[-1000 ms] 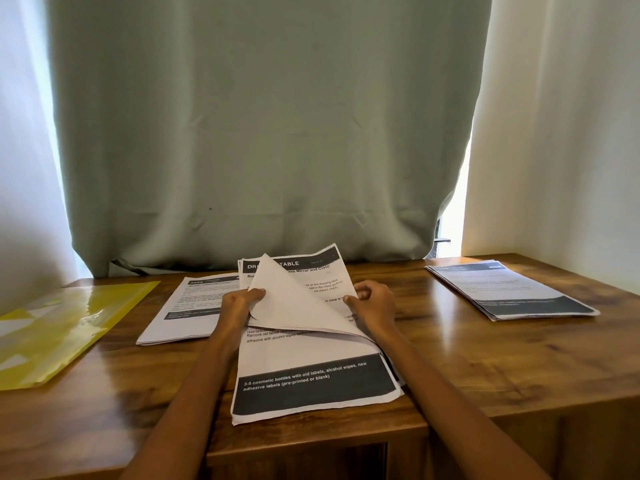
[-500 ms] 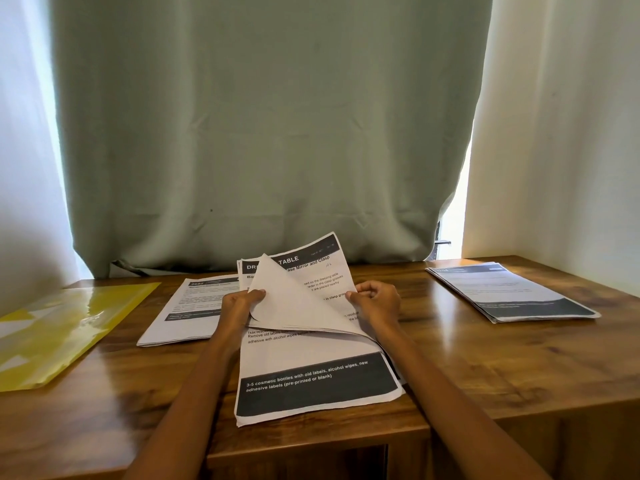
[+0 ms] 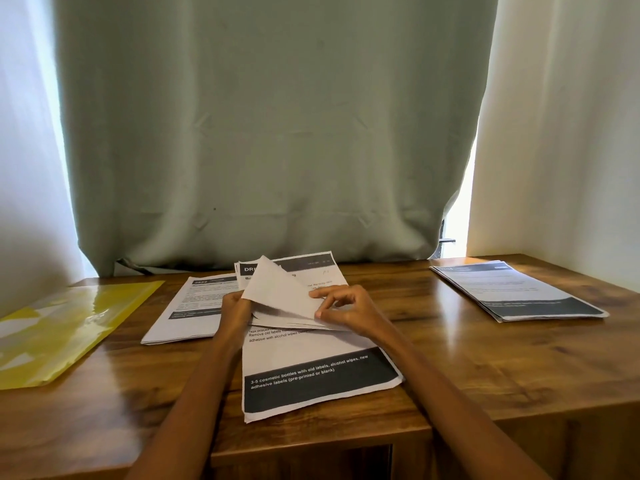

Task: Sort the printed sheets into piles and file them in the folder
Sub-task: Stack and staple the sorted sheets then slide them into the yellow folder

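Mid-sort: right hand (image 3: 349, 308) now moved onto the folded-back sheets (image 3: 277, 292) of the stack (image 3: 311, 379).

Previously curled at the stack's right edge; now pinching the lifted sheets' edge between thumb and forefinger, other fingers loosely bent. Left hand (image 3: 235, 308) unchanged, gripping the folded-back bundle at the stack's left side. Probably leafing to find the next group; filing not begun. Left of stack, touching: a sorted pile (image 3: 187, 313). Well right of stack: a second pile (image 3: 519, 292). Far left of stack: folder (image 3: 69, 323), glossy translucent yellow plastic, flat. Sheets thin, matte, limp, dark-banded. Desk (image 3: 467, 358): polished wood grain.
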